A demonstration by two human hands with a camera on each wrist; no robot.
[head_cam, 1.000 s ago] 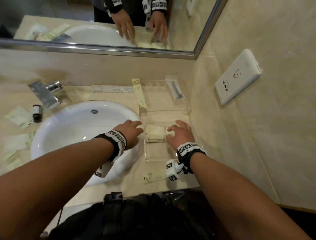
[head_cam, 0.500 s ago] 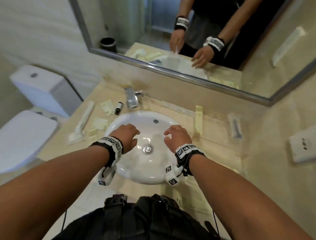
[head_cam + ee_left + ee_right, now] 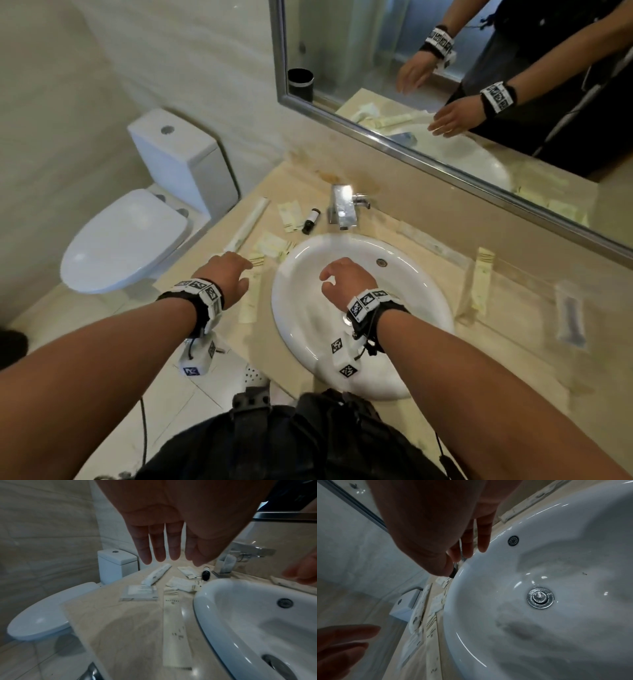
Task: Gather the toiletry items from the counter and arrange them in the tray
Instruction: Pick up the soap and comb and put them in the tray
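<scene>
My fingers (image 3: 157, 545) on the left hand (image 3: 227, 279) hang straight and slightly spread above the counter, holding nothing, while my right hand (image 3: 346, 282) hovers over the basin with its fingers (image 3: 483, 539) loosely extended and likewise empty. The beige marble counter (image 3: 513, 342) runs under a metal-framed wall mirror (image 3: 394, 68), and beside its left end sits a white ceramic toilet (image 3: 137, 233). Set into the counter is the round white ceramic sink (image 3: 428, 291), with a square chrome faucet (image 3: 342, 207) behind it. The toiletry items lie scattered on the counter left of the sink: a long white paper-wrapped packet (image 3: 157, 575) at the far left edge, a long pale-cream flat sachet (image 3: 175, 628) lying along the sink's rim below my left hand, a flat rectangular white sachet (image 3: 139, 593) touching the long packet's near end, a few small cream sachets (image 3: 183, 584) just beside the rim, and a small black bottle with a white label (image 3: 311, 221) lying on its side near the faucet. To the right of the sink, another cream sachet (image 3: 481, 279) and a clear wrapped item (image 3: 570, 315) lie where I cannot clearly make out the tray through the blur.
</scene>
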